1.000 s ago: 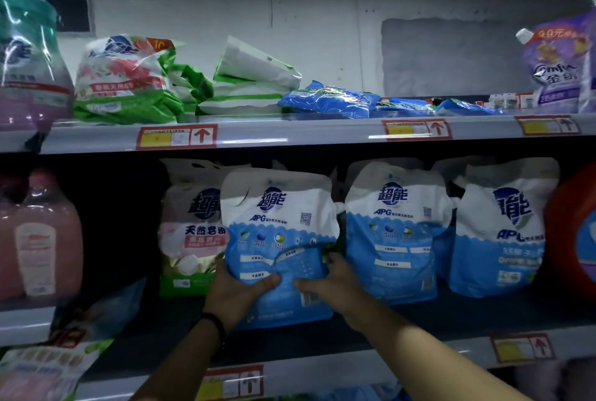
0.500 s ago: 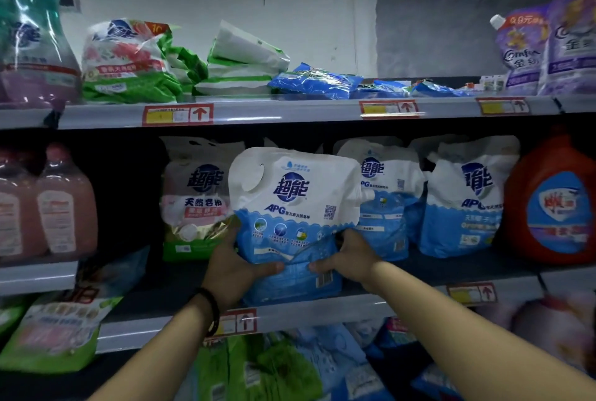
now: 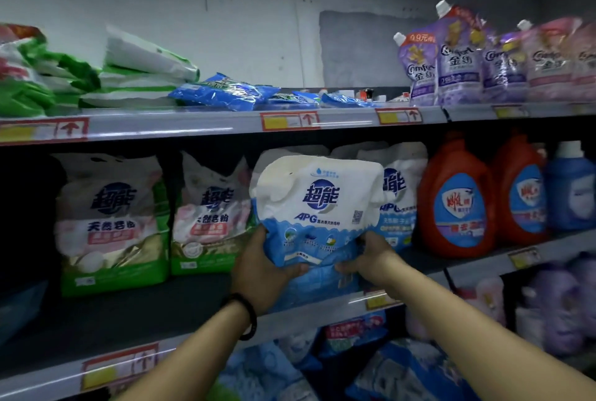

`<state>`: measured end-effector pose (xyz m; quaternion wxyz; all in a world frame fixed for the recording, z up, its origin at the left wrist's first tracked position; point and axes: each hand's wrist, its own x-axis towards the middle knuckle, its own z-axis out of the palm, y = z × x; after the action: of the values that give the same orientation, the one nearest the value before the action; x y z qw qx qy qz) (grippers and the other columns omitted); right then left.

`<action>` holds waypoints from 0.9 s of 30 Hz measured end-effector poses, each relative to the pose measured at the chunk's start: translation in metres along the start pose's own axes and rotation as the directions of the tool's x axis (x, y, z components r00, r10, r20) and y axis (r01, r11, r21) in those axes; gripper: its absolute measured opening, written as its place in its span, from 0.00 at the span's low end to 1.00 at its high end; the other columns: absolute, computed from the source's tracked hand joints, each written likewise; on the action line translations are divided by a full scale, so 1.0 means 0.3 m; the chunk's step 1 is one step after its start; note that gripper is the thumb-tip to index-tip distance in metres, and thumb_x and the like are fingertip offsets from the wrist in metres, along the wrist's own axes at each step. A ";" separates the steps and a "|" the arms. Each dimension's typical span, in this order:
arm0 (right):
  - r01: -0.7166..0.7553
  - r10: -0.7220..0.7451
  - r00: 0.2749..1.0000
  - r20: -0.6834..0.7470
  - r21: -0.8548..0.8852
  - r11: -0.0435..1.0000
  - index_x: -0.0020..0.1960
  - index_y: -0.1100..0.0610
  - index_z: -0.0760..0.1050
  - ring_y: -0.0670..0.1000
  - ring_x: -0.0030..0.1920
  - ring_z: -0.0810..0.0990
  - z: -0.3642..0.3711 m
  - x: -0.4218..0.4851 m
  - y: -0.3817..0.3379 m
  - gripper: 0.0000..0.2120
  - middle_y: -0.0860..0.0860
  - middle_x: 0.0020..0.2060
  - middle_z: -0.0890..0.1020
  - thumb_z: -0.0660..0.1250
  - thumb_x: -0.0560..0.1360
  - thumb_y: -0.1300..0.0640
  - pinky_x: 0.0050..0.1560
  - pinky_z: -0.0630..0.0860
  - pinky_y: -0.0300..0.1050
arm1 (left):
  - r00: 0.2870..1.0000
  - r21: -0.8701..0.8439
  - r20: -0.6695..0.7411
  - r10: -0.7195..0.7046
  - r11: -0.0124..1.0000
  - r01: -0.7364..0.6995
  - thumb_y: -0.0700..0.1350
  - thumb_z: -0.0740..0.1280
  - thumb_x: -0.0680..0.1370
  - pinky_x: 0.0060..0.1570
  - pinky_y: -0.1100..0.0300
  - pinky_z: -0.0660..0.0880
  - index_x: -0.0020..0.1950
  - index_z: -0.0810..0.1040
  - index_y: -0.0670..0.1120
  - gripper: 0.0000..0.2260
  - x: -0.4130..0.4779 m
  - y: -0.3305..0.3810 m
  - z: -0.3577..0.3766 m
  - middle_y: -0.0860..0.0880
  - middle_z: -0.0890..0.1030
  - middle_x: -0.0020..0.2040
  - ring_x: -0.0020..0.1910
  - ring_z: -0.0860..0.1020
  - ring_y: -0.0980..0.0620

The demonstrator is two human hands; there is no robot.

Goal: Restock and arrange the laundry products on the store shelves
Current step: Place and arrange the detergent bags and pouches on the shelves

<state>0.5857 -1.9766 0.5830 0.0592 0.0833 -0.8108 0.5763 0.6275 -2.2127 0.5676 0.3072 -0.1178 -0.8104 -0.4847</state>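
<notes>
The left hand and right hand are gripping the blue-and-white detergent pouch low down, fingers curled round it, upright at the middle shelf's near edge, best keeping it level while seating it in front of the matching pouch, left of the red jug.

Single wide-angle view, worn on the head, faced forward and roughly level at the middle shelf, shelving seen from close in, upper shelf taken in above, forearms framed at the bottom edge.
</notes>
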 end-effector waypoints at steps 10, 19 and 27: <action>0.020 -0.013 0.986 -0.164 0.041 0.999 0.65 0.58 0.75 0.54 0.53 0.83 -0.306 0.090 0.156 0.23 0.54 0.59 0.83 0.75 0.74 0.72 0.54 0.84 0.56 | 0.992 0.021 0.123 -0.013 1.000 0.011 0.56 0.79 0.74 0.56 0.75 0.73 0.68 0.68 0.56 0.28 0.109 0.092 0.389 0.67 0.75 0.61 0.61 0.77 0.59; -0.092 0.035 0.926 -0.375 -0.135 0.987 0.73 0.51 0.74 0.58 0.63 0.82 -0.473 0.228 0.249 0.31 0.53 0.63 0.84 0.72 0.71 0.63 0.67 0.79 0.57 | 0.982 -0.014 0.189 -0.002 1.000 0.004 0.57 0.78 0.74 0.62 0.48 0.80 0.67 0.70 0.57 0.26 0.223 0.140 0.639 0.57 0.80 0.65 0.61 0.81 0.53; -0.159 0.060 0.918 -0.391 -0.227 0.961 0.80 0.48 0.68 0.60 0.70 0.78 -0.437 0.181 0.224 0.35 0.52 0.70 0.80 0.69 0.73 0.54 0.72 0.74 0.50 | 0.968 0.037 0.217 -0.130 0.992 0.125 0.57 0.79 0.74 0.65 0.55 0.74 0.74 0.67 0.51 0.34 0.238 0.159 0.641 0.49 0.77 0.71 0.67 0.77 0.47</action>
<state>0.5190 -1.8348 0.5744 0.1929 -0.0843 -0.8543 0.4752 0.5211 -2.0315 0.5797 0.1859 -0.1147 -0.8507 -0.4781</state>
